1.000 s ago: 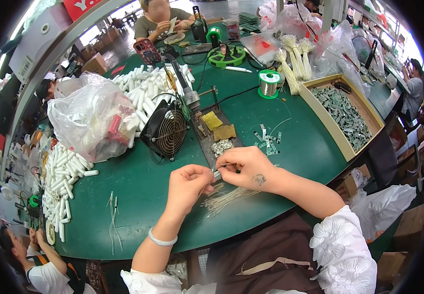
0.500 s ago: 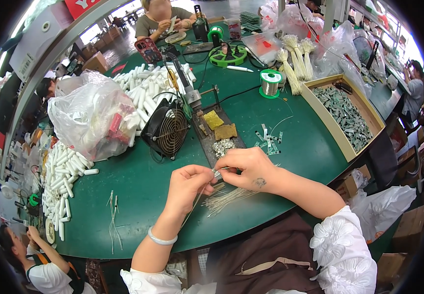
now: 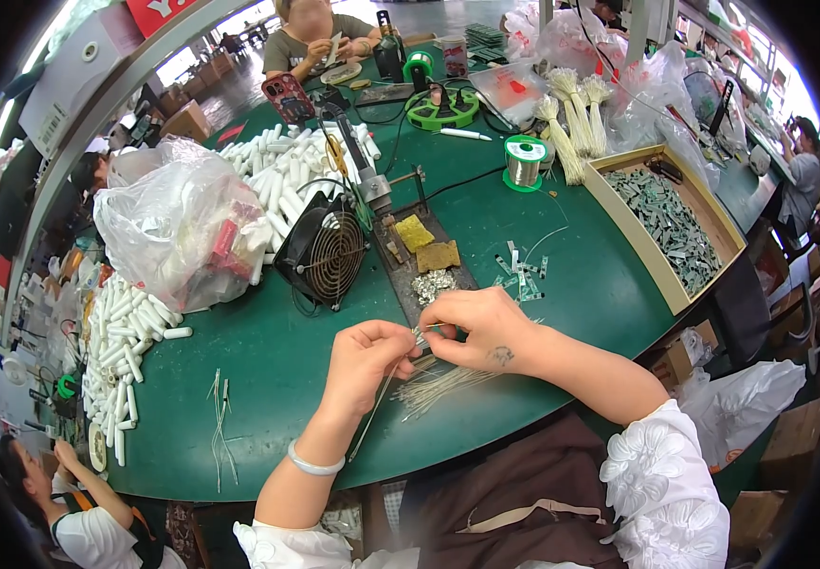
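My left hand (image 3: pixel 364 365) is closed in a pinch on a thin pale wire (image 3: pixel 370 424), whose loose length hangs below the palm toward the table edge. Fingertip to fingertip with it, my right hand (image 3: pixel 486 327) is also pinched closed. A tiny piece lies between its fingers, too small and covered to name. Beneath the right wrist lies a bundle of pale wires (image 3: pixel 440 389). Just beyond the hands, a dark metal base (image 3: pixel 399 277) carries a yellow sponge (image 3: pixel 414 232), a brown sponge (image 3: pixel 437 255) and a heap of silvery bits (image 3: pixel 432 284).
A black fan (image 3: pixel 327 251) stands left of the base. White tubes (image 3: pixel 121 351) and a plastic bag (image 3: pixel 178 223) fill the left. Small circuit boards (image 3: pixel 526 280) and a solder spool (image 3: pixel 526 163) lie beyond my right hand, near a board-filled box (image 3: pixel 609 232). Two co-workers sit nearby.
My fingers have shifted slightly at the pinch, the right thumb straightening a little. The wire hanging from my left hand has swung slightly to the right.
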`<state>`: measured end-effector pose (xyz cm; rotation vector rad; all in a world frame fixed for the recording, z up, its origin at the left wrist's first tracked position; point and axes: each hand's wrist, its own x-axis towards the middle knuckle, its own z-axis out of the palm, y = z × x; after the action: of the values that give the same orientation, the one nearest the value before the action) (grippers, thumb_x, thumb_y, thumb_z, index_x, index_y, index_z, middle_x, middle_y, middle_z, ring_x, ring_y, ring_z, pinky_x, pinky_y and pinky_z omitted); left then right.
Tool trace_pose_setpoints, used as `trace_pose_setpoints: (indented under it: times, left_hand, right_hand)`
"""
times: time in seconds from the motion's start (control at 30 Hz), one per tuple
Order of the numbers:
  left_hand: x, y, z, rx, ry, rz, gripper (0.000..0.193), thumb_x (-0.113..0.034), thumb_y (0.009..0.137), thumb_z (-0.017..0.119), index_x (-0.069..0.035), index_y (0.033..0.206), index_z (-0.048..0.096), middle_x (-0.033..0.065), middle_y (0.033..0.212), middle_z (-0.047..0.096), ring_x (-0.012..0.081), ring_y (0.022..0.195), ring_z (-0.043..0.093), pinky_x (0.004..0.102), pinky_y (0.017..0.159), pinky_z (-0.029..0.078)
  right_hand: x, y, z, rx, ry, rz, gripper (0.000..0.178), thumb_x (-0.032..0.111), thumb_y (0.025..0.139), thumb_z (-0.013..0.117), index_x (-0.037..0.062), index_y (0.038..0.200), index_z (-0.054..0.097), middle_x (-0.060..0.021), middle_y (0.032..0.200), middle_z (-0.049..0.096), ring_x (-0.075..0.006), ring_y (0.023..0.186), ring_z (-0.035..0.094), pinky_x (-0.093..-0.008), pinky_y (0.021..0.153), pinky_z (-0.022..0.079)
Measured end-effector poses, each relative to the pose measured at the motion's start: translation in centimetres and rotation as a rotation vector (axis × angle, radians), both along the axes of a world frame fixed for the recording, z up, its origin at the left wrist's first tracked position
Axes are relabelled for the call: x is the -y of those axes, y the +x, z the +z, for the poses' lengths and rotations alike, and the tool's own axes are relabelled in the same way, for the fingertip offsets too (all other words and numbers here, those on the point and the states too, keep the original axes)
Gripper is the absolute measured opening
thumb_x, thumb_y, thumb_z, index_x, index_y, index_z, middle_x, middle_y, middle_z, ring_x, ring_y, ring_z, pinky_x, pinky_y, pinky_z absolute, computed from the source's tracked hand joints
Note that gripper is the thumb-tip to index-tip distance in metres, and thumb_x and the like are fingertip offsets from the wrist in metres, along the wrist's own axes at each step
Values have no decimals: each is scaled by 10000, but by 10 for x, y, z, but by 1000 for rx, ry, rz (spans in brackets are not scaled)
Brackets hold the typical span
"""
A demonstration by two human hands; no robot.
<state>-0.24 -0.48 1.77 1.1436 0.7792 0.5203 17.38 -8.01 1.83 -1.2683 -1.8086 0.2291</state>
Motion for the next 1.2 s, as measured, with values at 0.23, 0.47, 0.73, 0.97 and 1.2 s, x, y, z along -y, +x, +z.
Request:
trace_pose_setpoints:
  times: [0.23,0.47,0.73,0.97,1.2]
  left_hand:
    - [6,5,-1,-58,74,13,29,-22,800,605,7,801,607,50,680,619,73,498,524,191,468,430]
    - [10,7,-8,-88,198,58,21,-4,786,602,11,791,588,12,646,584,52,497,501,181,450,390]
    - [13,11,-6,-75,257,105,42,-20,798,621,0,789,585,-6,651,571,42,501,490,173,455,394]
    - [10,13,-6,-68,262,110,22,-3,785,605,3,793,585,-2,650,572,45,503,492,179,466,405]
    - [-12,21,-14,-91,346,156,42,-3,761,613,22,790,594,4,637,584,50,505,513,190,464,407]
  right_hand:
    - [1,0,-2,30,-113,0,115,132,737,634,76,822,583,-40,685,573,-220,606,591,-345,532,465]
    - [0,0,-1,21,-121,-1,125,141,740,636,72,828,582,-48,669,569,-231,599,591,-349,534,465]
    - [-4,3,4,-264,-426,-28,133,162,770,640,38,807,608,-36,512,473,-135,466,434,-296,473,367]
    - [-8,1,-4,-332,-373,-2,132,162,779,637,33,795,615,-41,512,476,-139,462,438,-295,473,366]
    - [-19,10,-3,-525,-373,-82,138,126,815,627,11,835,553,18,612,492,-47,546,419,-236,492,350]
